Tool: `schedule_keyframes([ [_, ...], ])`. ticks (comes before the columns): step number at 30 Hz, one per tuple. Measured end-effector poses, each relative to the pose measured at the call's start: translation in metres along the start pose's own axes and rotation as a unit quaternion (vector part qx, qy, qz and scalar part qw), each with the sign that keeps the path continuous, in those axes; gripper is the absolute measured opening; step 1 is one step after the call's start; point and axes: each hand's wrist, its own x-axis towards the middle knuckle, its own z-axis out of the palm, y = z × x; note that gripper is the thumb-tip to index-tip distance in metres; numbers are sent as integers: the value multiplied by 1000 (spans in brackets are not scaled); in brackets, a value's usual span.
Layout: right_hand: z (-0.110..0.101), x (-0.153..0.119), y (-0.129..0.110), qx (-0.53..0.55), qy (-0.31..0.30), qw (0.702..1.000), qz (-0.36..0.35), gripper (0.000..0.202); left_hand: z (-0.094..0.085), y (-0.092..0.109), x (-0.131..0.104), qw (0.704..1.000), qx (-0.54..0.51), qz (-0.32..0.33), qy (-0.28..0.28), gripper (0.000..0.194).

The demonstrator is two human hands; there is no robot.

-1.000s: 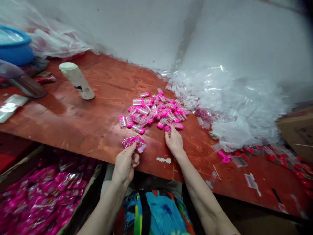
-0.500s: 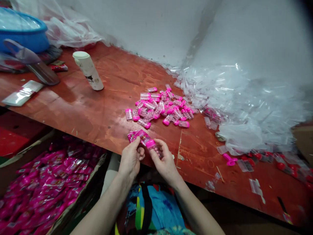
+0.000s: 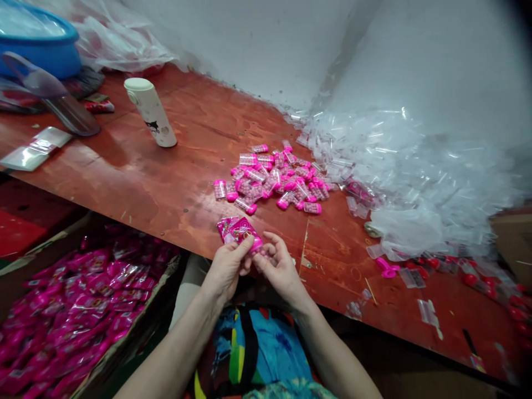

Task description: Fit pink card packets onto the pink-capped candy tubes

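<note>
- The left hand, just below the middle of the frame, pinches a printed pink wrapper between thumb and fingers.
- Right beside it, the right hand has its thumb and fingers closed around a small pink-capped tube and brings it against the wrapper. From where I stand I cannot tell how far, if at all, the tube sits inside.
- Both hands meet over the near edge of the reddish wooden table, the wrapper reaching out above the tabletop.
- Beyond them, at the centre of the frame, lies a loose heap of tubes, clear with pink caps and pale pink beads, many on their sides and overlapping.
- A big shiny mound of clear plastic pieces spreads across the right of the frame, up by the wall.
- At lower right I see a bright pink plastic piece, and red-capped pieces farther right.
- A pale flask stands upper left; a dark-bodied bottle leans left of it, near the blue basin.
- At lower left, below the tabletop, an open box holds a mass of filled-looking pink packets.
</note>
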Motion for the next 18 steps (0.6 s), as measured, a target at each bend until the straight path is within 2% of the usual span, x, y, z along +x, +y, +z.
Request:
schedule_keyframes([
  [3, -3, -1, -1, 15, -14, 1000, 10, 50, 0, 0, 0, 999, 22, -21, -24, 42],
  [7, -2, -7, -3, -49, 16, 998, -45, 50, 4, 3, -2, 1000, -12, 6, 1, 39],
  [11, 1, -13, -4, 42, -31, 998, 24, 47, 7, 5, -5, 999, -3, 7, -35, 41],
  [13, 1, -14, -3, 61, -27, 997, 34, 49, 8, 4, -6, 998, 11, -2, -57, 44],
  [15, 2, -15, -2, 16, -3, 1000, 5, 50, 8, 2, -6, 998, 20, -6, -54, 42],
  [18, 2, -15, 0, -109, 46, 991, -69, 51, 7, -2, -5, 999, 22, -18, -39, 39],
])
